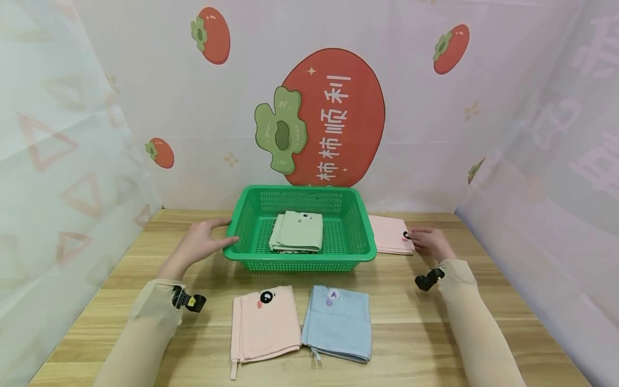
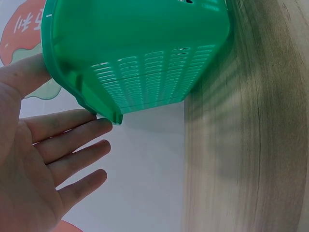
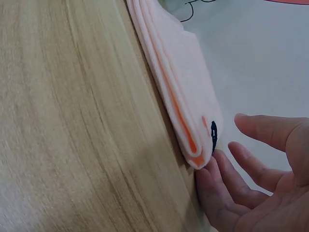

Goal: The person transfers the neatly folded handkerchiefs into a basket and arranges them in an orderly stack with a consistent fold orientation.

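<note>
A green basket [image 1: 300,264] stands at the back of the table, with folded pale green cloth [image 1: 303,231] inside it. At its left rim is my left hand [image 1: 205,242], the thumb over the rim; in the left wrist view the other fingers [image 2: 72,140] extend straight, two tips right at the rim. A folded pink cloth [image 1: 389,235] lies against the basket's right side, partly hidden by it. My right hand [image 1: 432,242] has its fingertips at that cloth's right end, beside a black embroidered mark; in the right wrist view thumb and forefinger are spread apart.
Nearer the front lie another folded pink cloth [image 1: 267,328] and a folded blue cloth [image 1: 338,325], side by side. Behind the basket rises a white backdrop [image 1: 416,161] printed with persimmons, with white sheets along both sides of the wooden table [image 1: 401,344].
</note>
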Tool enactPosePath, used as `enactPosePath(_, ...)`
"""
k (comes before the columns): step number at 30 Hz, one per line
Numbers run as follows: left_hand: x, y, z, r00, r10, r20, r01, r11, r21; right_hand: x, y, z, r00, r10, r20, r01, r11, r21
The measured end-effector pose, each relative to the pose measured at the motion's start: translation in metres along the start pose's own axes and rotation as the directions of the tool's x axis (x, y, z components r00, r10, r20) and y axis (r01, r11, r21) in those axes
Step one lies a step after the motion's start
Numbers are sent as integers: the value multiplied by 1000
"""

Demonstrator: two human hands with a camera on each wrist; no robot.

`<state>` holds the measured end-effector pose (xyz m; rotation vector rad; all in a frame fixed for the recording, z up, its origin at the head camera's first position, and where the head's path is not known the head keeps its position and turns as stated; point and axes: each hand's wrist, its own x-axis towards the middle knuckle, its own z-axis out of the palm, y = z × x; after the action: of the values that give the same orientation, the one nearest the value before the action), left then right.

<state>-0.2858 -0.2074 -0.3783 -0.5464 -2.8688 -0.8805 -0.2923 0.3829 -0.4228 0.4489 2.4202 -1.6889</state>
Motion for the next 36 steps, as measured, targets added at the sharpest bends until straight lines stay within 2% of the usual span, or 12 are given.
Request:
enactPosePath(8, 0, 1, 0, 1000, 2, 0, -2, 1000, -8, 1, 9, 1, 999, -47, 5, 47, 996, 69)
enactPosePath(12, 0, 1, 0, 1000, 7, -2, -7, 1000, -13, 2, 11, 4, 998, -64, -26, 65, 998, 9)
enactPosePath(16, 0, 1, 0, 1000, 4, 0, -4, 1000, -15, 5, 12, 7, 997, -50, -56, 46, 996, -71)
enactPosePath(36, 1, -1, 0, 1000, -3, 7, 3, 1000, -23, 10, 13, 13, 993, -32, -118, 17, 991, -130)
